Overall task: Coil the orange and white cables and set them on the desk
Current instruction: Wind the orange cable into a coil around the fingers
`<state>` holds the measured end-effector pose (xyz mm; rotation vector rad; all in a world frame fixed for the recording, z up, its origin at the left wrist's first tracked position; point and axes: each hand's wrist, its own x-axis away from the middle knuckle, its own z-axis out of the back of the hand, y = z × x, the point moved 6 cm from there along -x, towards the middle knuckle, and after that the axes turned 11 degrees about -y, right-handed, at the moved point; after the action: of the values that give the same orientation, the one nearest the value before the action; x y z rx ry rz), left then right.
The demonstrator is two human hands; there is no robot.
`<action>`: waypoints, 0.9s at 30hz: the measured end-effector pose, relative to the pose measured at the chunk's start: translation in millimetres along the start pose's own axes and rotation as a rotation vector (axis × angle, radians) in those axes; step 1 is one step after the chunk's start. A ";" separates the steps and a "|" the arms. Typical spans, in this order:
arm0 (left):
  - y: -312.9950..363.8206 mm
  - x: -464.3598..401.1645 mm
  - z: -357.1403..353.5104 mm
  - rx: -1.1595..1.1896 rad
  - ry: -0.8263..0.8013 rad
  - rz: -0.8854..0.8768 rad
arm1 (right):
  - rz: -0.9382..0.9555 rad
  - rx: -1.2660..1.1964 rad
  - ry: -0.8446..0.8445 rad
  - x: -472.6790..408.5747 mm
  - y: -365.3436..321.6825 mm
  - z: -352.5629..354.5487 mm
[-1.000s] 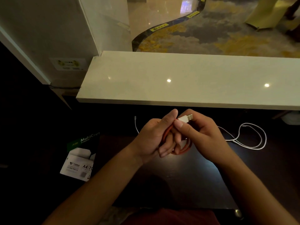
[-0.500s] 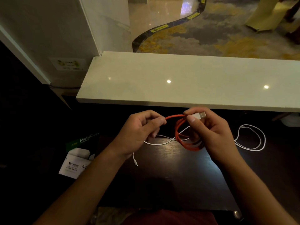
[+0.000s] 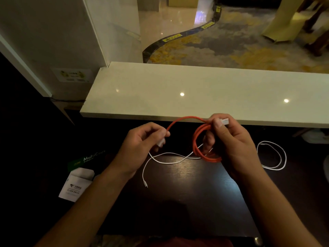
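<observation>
Orange cable (image 3: 199,139) loops hang from my right hand (image 3: 229,145), fingers curled around them. My left hand (image 3: 142,147) pinches its free white plug end. White cable (image 3: 272,155) lies loose on the dark desk (image 3: 187,193) beneath.

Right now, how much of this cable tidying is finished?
About halfway through the first cable. The orange cable is mostly looped in the right hand, with one plug sticking out past the thumb. The left hand pinches its other end, a short free arc left to wind on. The white cable lies sprawled, uncoiled, across the dark desk, so it comes next. Neither coil is set down yet.
</observation>
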<state>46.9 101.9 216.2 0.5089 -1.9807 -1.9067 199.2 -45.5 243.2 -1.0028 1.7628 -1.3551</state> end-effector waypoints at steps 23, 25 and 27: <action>-4.0 5.5 -45.9 0.006 -0.104 0.022 | 0.032 0.402 0.081 2.6 22.9 -25.7; -3.1 3.4 -41.5 -0.103 -0.061 0.002 | 0.043 0.553 0.124 4.9 24.3 -22.7; -5.2 3.3 -37.7 -0.282 0.021 -0.023 | 0.056 0.592 0.126 6.6 26.9 -22.4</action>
<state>62.3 67.1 212.5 0.4726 -1.6609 -2.1389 172.2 -37.1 221.5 -0.5457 1.3259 -1.7853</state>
